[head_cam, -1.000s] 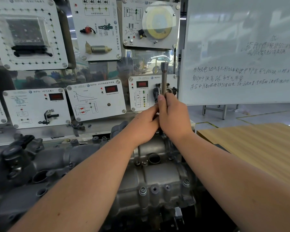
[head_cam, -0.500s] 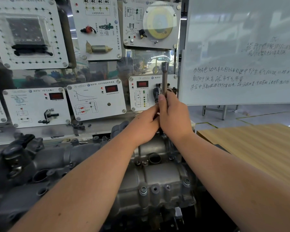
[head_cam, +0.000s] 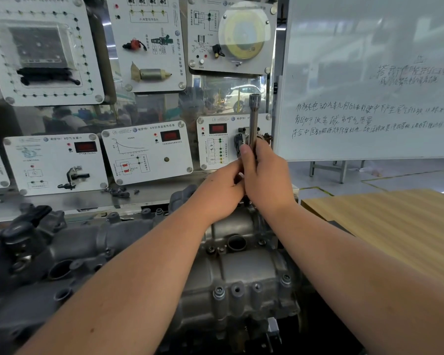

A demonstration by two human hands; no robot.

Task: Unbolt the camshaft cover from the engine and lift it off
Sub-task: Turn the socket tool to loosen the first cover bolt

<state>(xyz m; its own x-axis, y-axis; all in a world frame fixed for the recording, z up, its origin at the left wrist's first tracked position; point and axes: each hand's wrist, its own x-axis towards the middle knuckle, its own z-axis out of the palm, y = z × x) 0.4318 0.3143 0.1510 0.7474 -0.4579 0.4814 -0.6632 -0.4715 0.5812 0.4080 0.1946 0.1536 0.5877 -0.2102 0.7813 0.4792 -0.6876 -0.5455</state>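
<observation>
Head camera looks down past both forearms to the engine (head_cam: pixel 49 252), which fills the lower half of the view from nine o'clock to six. Its pale metal camshaft cover (head_cam: pixel 241 272) sits at about six o'clock, just beneath the wrists, with a round opening (head_cam: pixel 236 242) on top and a row of bolts (head_cam: pixel 219 292) along its near edge still seated.

Both hands meet just above centre, around a slim steel tool (head_cam: pixel 254 119) that stands upright, its socket-like top end pointing to twelve o'clock. Right hand (head_cam: pixel 264 178) has its fingers curled round the shaft, thumb laid up along it. Left hand (head_cam: pixel 221 190) presses in against the right one from nine o'clock with fingers curled toward the tool; whether they close round it I cannot tell, since the right hand hides them. The tool's lower end is hidden behind the hands.

Behind them, from ten to twelve o'clock, hang white training panels (head_cam: pixel 146 155) with red displays. A whiteboard (head_cam: pixel 369 78) with handwriting stands at two o'clock, and a wooden tabletop (head_cam: pixel 395 226) lies at four o'clock, just beside the engine.
</observation>
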